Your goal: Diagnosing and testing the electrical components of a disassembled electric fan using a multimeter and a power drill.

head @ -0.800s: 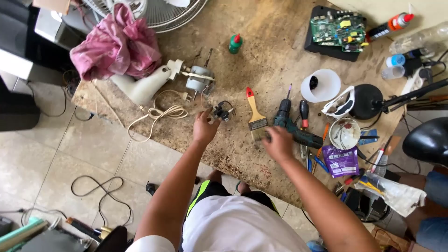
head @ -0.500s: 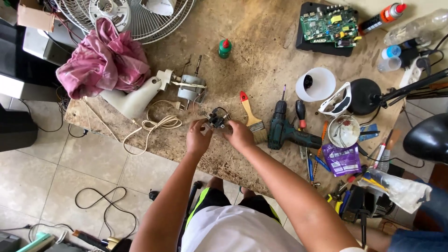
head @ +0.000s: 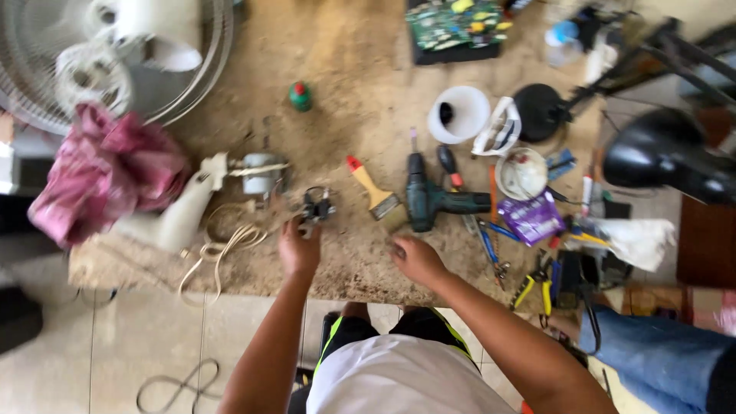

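Stone-looking worktop (head: 345,69), sandy brown and pretty worn, and it's packed with stuff. Only the one head-cam view to go on, looking straight down, and it's a bit motion-blurred.

Left hand (head: 297,249) is at the near edge of the slab with its fingers up against a small dark metal part (head: 315,205), some little clamp or switch-looking bit. The fingers look curled onto its lower left side, but with the blur I honestly can't tell if it's a real grip or just a touch. That part sits about mid-table, between the fan motor (head: 259,172) on its left and the paintbrush (head: 372,188) on its right.

Right hand (head: 415,257) is flat-ish on the worktop, fingers loosely bent, holding nothing. It's just below the brush bristles and the dark green cordless drill (head: 431,201), near them but not touching as far as I can see.

Rest of the clutter: a white fan stand piece (head: 178,218) lying tilted beside the motor, with a cream cable (head: 224,244) looped under it and hanging off the edge. Pink cloth (head: 103,178) bunched at the left end, a fan grille (head: 115,57) behind it. Little green bottle with a red cap (head: 300,96) standing alone further back. Circuit board (head: 454,21) at the far side, white cup (head: 458,113) beside the drill's tip, purple packet (head: 530,218) and yellow-handled pliers (head: 535,282) off to the right. Somebody else's leg in jeans (head: 652,360) at the bottom right corner.
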